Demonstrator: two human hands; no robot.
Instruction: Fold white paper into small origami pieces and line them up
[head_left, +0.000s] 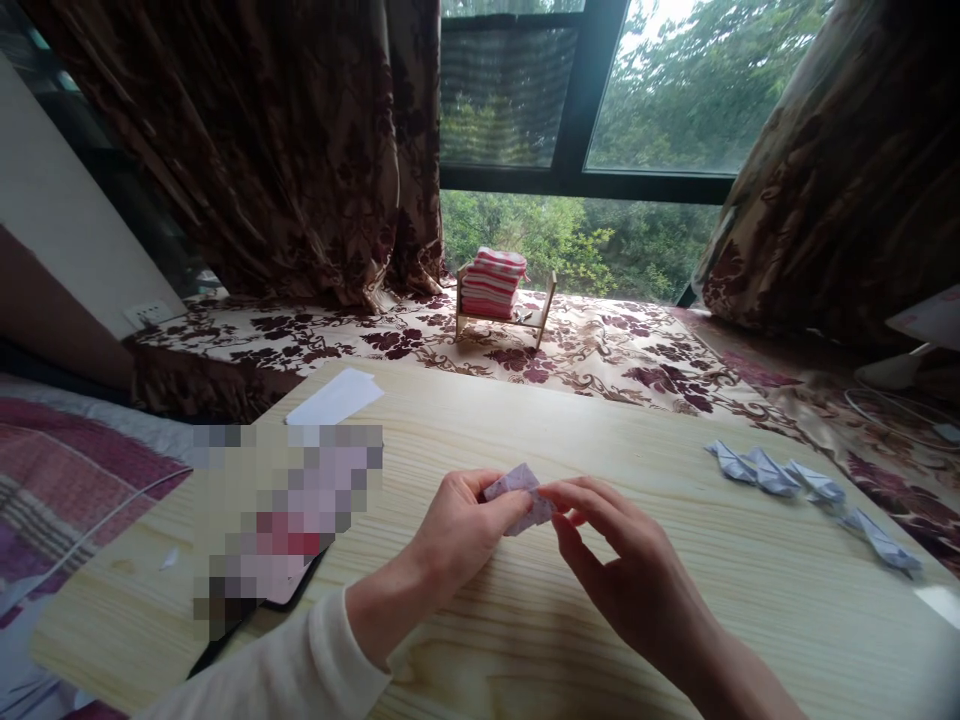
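A small folded piece of patterned white paper [531, 512] is held just above the wooden table, near the middle of the view. My left hand [469, 525] is closed on its left side, with the thumb pressed across the front. From the right, my right hand [626, 550] reaches the paper's right edge. Its forefinger lies on the paper and the thumb tip touches near the lower right corner; the other fingers are curled and partly hidden. Several folded paper pieces [772, 472] lie in a slanting row at the table's right side.
White paper sheets [334, 398] lie at the table's back left, by a blurred-out phone-like object [289, 590]. A paper scrap [169, 559] sits near the left edge. Beyond the table [600, 420], a small rack [541, 318] holds striped cloths [491, 285] on the window ledge.
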